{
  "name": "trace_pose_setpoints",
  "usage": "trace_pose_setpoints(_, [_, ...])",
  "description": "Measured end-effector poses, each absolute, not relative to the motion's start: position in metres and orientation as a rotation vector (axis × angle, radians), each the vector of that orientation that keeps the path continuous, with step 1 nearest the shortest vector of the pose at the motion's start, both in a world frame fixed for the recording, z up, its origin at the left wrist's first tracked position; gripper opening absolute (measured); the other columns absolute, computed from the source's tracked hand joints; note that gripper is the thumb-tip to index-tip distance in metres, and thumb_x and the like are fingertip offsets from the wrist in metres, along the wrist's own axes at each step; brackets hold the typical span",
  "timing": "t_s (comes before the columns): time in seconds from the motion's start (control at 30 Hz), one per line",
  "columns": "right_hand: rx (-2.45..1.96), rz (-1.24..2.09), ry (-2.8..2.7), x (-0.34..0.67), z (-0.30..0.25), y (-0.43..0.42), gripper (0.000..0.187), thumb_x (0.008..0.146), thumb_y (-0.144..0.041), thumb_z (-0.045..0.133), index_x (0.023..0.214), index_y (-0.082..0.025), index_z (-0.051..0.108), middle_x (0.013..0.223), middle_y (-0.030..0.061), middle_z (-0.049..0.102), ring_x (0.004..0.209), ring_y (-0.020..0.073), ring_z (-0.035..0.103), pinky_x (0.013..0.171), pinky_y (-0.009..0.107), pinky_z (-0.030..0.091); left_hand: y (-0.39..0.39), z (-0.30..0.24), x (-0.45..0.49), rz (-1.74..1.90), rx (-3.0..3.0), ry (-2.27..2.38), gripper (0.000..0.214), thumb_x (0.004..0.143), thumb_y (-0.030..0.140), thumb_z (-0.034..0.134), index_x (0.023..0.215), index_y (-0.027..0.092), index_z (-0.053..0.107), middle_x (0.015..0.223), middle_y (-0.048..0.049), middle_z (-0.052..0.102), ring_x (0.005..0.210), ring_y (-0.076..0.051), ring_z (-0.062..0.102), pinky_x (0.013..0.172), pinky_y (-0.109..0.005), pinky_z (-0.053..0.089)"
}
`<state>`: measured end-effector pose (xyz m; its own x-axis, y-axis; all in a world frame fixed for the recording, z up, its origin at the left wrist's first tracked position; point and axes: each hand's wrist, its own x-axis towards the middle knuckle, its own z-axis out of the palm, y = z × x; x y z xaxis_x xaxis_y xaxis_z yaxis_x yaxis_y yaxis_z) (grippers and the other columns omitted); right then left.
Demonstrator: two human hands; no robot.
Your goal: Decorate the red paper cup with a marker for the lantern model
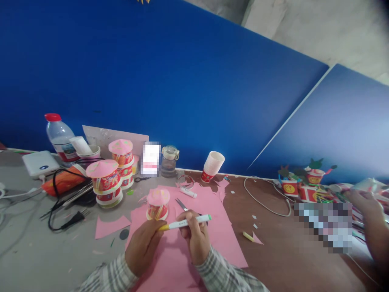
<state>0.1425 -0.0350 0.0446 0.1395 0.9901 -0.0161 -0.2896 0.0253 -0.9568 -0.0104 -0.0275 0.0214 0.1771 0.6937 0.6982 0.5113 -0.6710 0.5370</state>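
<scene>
A white marker with a yellow end and a green end lies level between my two hands. My left hand is closed around its yellow end. With thumb and fingers, my right hand grips the white barrel. Just beyond my left hand stands a small paper-cup model with a pink roof. Scissors lie partly hidden behind my right hand. Pink paper sheets spread beneath both hands. A capped white marker rests at their far edge.
Taller paper-cup models with pink roofs stand left, near a bottle, cables and a power bank. A glass jar and stacked paper cups line the blue partition. Another person's hand is at right.
</scene>
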Motion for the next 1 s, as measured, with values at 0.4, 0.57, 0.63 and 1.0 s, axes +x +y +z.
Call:
trace_pose_setpoints(0.4, [-1.034, 1.331, -0.858, 0.142, 0.039, -0.031, 0.046, 0.06, -0.061, 0.06, 0.057, -0.015, 0.063, 0.031, -0.0073, 0.044, 0.028, 0.0042, 0.03, 0.027, 0.011, 0.022, -0.028, 0.026, -0.011, 1.456, 2.27, 1.103, 0.018, 0.071, 0.02, 0.042, 0.081, 0.024, 0.057, 0.06, -0.0048, 0.067, 0.052, -0.021, 0.061, 0.045, -0.03, 0.052])
trace_pose_setpoints(0.57, [-1.04, 1.34, -0.883, 0.141, 0.032, -0.032, 0.046, 0.064, -0.06, 0.056, 0.058, -0.015, 0.062, 0.032, -0.0065, 0.046, 0.027, 0.0046, 0.031, 0.027, 0.012, 0.023, -0.028, 0.022, -0.011, 1.444, 2.263, 1.11, 0.019, 0.07, 0.02, 0.043, 0.082, 0.024, 0.057, 0.059, -0.0055, 0.066, 0.052, -0.023, 0.06, 0.044, -0.032, 0.051])
trace_pose_setpoints(0.63, [-1.046, 1.326, -0.902, 0.139, 0.029, -0.032, 0.046, 0.067, -0.06, 0.052, 0.059, -0.015, 0.062, 0.032, -0.0065, 0.046, 0.027, 0.0048, 0.032, 0.028, 0.012, 0.024, -0.028, 0.019, -0.011, 1.459, 2.27, 1.116, 0.019, 0.07, 0.02, 0.043, 0.082, 0.024, 0.057, 0.06, -0.0062, 0.066, 0.053, -0.024, 0.06, 0.044, -0.033, 0.051])
trace_pose_setpoints(1.0, [-1.191, 0.737, -1.125, 0.174, 0.038, 0.0, 0.037, 0.082, -0.045, 0.037, 0.088, -0.019, 0.062, 0.058, -0.0021, 0.056, 0.049, 0.0134, 0.052, 0.05, 0.024, 0.046, -0.02, 0.04, -0.028, 1.671, 1.906, 1.333, 0.042, 0.066, 0.042, 0.039, 0.101, 0.019, 0.043, 0.077, -0.0101, 0.051, 0.068, -0.031, 0.052, 0.061, -0.049, 0.044])
